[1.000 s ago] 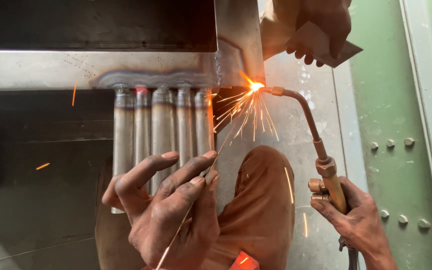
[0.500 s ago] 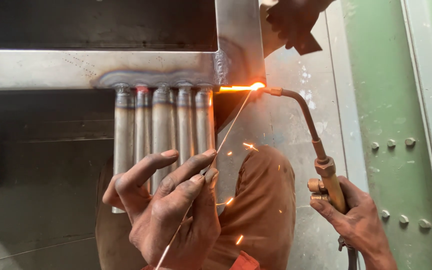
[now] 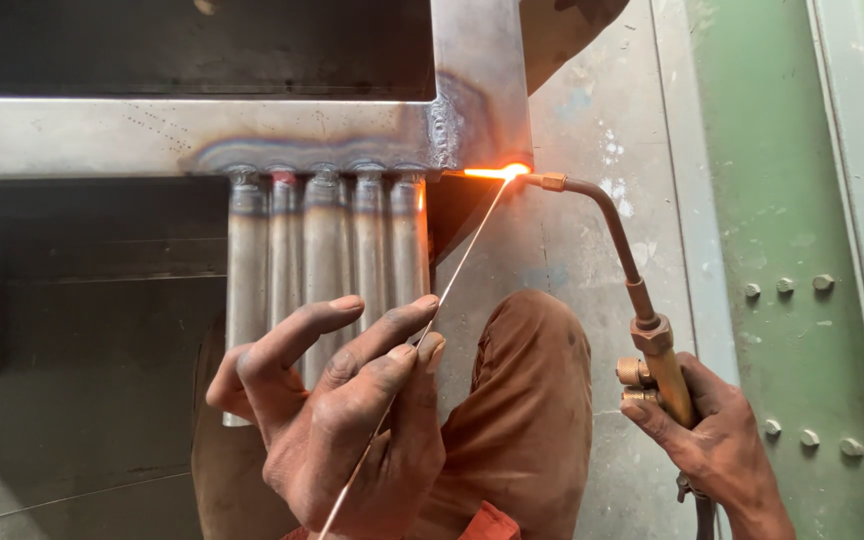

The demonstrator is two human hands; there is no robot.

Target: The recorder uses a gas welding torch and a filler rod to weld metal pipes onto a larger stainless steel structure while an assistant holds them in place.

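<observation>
Two hands work: left hand [image 3: 352, 420] pinches a thin rod [image 3: 452, 280] slanting up-right to the flame [image 3: 492, 172]; right hand [image 3: 712, 440] grips the torch [image 3: 642, 310].

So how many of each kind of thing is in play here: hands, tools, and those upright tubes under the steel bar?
Hands: 2, the left hand and the right hand
Torch: 1, the brass torch in the right hand
Filler rod: 1, the thin rod in the left hand
Upright tubes: 5
Total: 9
</observation>
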